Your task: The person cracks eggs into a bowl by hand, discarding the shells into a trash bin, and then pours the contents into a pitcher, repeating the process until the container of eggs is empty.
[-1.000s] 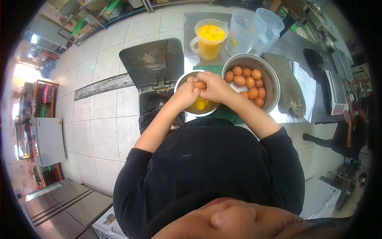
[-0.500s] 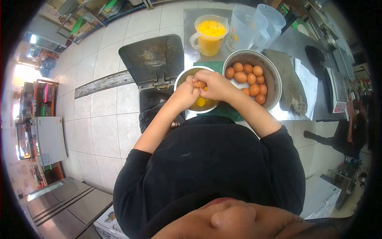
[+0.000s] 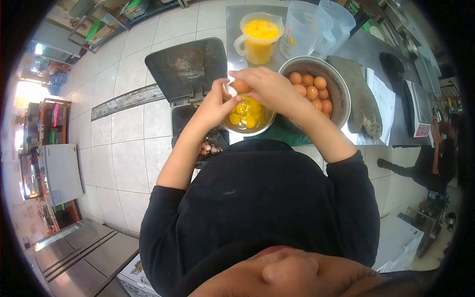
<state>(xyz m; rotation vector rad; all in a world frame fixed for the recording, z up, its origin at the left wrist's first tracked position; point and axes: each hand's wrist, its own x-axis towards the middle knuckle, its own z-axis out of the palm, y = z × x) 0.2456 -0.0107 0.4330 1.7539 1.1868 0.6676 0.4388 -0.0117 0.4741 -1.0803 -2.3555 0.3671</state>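
My left hand [image 3: 215,105] grips a piece of eggshell [image 3: 229,91], its white inside showing. In my right hand [image 3: 271,90] is a brown eggshell part [image 3: 241,86], partly covered by the fingers. Both hands are over a metal bowl [image 3: 267,124] that holds several yolks [image 3: 247,110] in clear egg white. Right of it, whole brown eggs [image 3: 312,92] lie in a larger round metal pan [image 3: 341,94], partly hidden by my right forearm.
A jug of beaten-looking yellow egg [image 3: 260,43] and clear plastic jugs [image 3: 303,30] stand at the table's back. An open-lidded bin [image 3: 188,67] containing eggshells [image 3: 210,147] is at left. A grey cloth [image 3: 354,94], papers [image 3: 382,101] and a scale [image 3: 419,111] lie right; another person [image 3: 430,166] stands beyond.
The egg held between both hands has come apart into shell pieces, one in each hand. My hands have moved apart and slightly up, uncovering more yolks in the bowl.
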